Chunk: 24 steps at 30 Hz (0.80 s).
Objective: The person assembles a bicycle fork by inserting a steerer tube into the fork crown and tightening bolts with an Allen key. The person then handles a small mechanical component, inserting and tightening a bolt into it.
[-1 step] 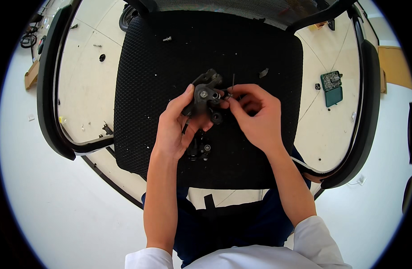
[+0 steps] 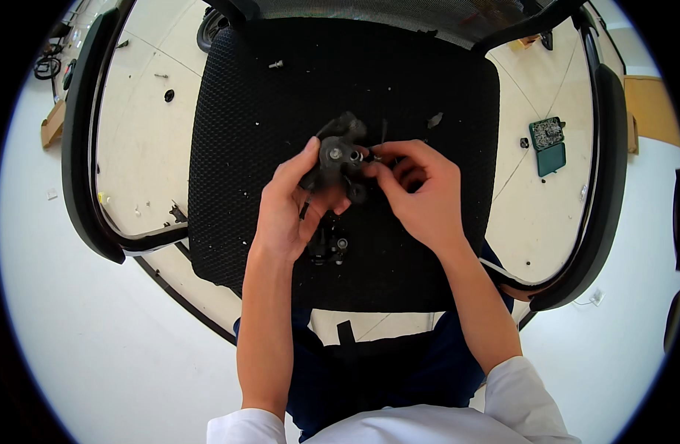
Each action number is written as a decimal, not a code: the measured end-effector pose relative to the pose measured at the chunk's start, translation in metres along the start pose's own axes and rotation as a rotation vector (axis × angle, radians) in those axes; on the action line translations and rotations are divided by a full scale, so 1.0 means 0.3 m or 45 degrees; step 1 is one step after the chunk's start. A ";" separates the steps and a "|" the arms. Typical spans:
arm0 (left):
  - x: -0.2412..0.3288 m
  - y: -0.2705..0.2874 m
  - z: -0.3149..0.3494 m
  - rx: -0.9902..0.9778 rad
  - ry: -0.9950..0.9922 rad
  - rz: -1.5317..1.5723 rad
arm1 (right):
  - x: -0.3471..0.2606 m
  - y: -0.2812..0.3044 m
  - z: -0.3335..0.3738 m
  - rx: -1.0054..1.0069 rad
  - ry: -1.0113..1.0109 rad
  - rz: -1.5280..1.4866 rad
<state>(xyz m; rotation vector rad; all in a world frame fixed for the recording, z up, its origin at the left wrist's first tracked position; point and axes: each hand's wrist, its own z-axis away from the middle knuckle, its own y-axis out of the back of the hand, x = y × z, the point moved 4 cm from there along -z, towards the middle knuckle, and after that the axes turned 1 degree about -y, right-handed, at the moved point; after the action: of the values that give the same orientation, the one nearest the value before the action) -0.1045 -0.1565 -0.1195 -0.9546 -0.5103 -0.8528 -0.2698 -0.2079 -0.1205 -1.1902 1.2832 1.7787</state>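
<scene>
L hand grips dark-grey, knobbly metal mechanism over mid black woven-fabric chair seat; R hand, over seat ctr-R, pinched narrow at mechanism, exact hold unclear (blur). Prob. best: L grip firm, R fingertips light, work square-on. Vs. earlier: R hand a touch nearer seat ctr, mechanism blurrier.

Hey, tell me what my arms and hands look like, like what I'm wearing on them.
White, loose sleeves, the left and right, leave both forearms bare. Your left hand and right hand are gloveless, no watch visible.
</scene>
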 end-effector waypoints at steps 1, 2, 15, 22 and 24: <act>0.001 -0.006 -0.012 -0.009 -0.016 0.011 | 0.005 0.000 0.000 0.017 0.049 0.057; 0.012 -0.009 -0.019 -0.008 -0.066 0.041 | 0.001 0.004 0.009 0.043 0.089 0.116; 0.174 -0.185 0.253 -0.188 -0.289 0.064 | -0.403 -0.032 0.428 0.725 0.355 0.462; 0.361 -0.575 0.335 -0.391 -0.421 -0.178 | -0.480 0.792 0.756 -0.044 0.846 0.689; 0.339 -0.701 0.345 -0.480 -0.400 -0.203 | -0.206 1.031 0.956 0.218 0.625 0.623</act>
<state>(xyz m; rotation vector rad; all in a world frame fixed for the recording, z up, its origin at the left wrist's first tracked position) -0.2187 -0.1713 0.1086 -1.4212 -0.7175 -0.9672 -0.6016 -0.0356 0.0846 -1.3429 2.1182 1.6981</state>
